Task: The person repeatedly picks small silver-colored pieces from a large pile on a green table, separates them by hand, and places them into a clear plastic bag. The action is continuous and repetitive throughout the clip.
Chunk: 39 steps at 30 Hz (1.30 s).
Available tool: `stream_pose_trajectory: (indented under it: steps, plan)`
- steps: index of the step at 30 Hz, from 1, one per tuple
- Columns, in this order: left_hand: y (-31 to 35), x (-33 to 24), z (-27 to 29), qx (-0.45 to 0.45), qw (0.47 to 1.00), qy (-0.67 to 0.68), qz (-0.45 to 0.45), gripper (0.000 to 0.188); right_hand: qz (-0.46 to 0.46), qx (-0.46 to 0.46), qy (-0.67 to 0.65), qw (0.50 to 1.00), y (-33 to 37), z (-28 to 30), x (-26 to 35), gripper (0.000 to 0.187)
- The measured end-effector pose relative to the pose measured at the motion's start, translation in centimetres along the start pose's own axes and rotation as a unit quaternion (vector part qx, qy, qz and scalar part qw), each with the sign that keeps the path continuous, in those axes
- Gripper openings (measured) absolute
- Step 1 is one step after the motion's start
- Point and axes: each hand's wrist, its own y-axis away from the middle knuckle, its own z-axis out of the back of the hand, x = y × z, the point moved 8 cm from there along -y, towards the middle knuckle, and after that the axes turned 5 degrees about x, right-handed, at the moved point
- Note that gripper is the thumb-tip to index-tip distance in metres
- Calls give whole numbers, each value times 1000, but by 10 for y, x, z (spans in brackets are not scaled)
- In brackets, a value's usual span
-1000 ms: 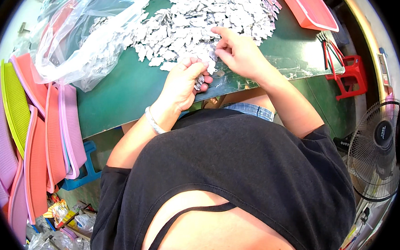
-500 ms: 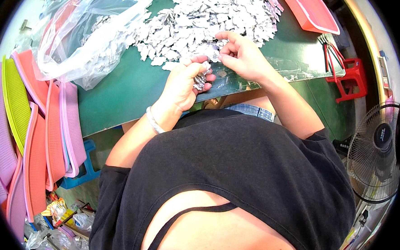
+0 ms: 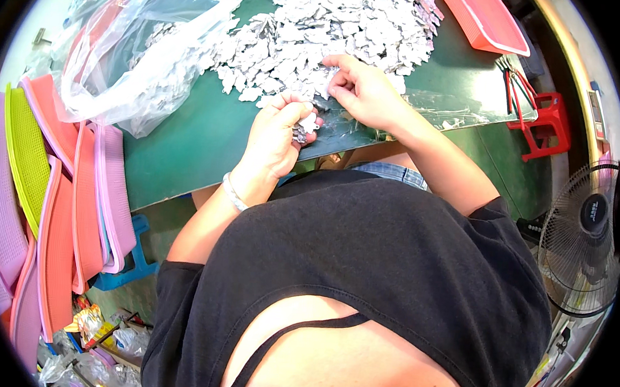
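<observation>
left hand [image 3: 274, 139] at the near edge of a green table [image 3: 186, 145], grip closed around a small stack of silvery pieces [image 3: 305, 127] pinched between thumb and fingers. bracelet [image 3: 234, 193] on that wrist. right hand [image 3: 364, 91] just to the right and slightly farther, fingertips narrowed on a single piece at the near fringe of the pile of silvery pieces [image 3: 326, 23]; too small to tell whether actually lifted off the table. hands close together, nearly touching. pile spread across the far middle of the table, reaching into a clear plastic bag [image 3: 127, 65] lying open at far left. stack of pink and green trays [image 3: 36, 200] leaning at the left, off the table. red tray [image 3: 487, 20] at far right on the table. red stool [image 3: 548, 125] and a fan [image 3: 585, 236] on the floor to the right.
</observation>
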Motion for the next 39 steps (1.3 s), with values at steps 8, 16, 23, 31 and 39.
stream_pose_trajectory:
  steps: [8, 16, 23, 31, 39]
  plan:
    - [8, -4, 2, -25, 1000, -5, 6, 13, 122, -89, 233, 961, 4, -7, 31, 51]
    - [5, -2, 0, 14, 1000, 2, 0, 18, -60, 2, -24, 998, -5, -3, -3, 46]
    - [5, -3, -1, 10, 1000, -10, -6, 15, -94, 125, -256, 954, -1, -17, 10, 46]
    - [13, -5, 11, -8, 1000, 1, -7, 10, 101, 83, 158, 979, 9, -24, 28, 53]
    - [25, -14, 18, -26, 999, 10, -35, 7, 128, 68, 149, 978, 11, -24, 35, 50]
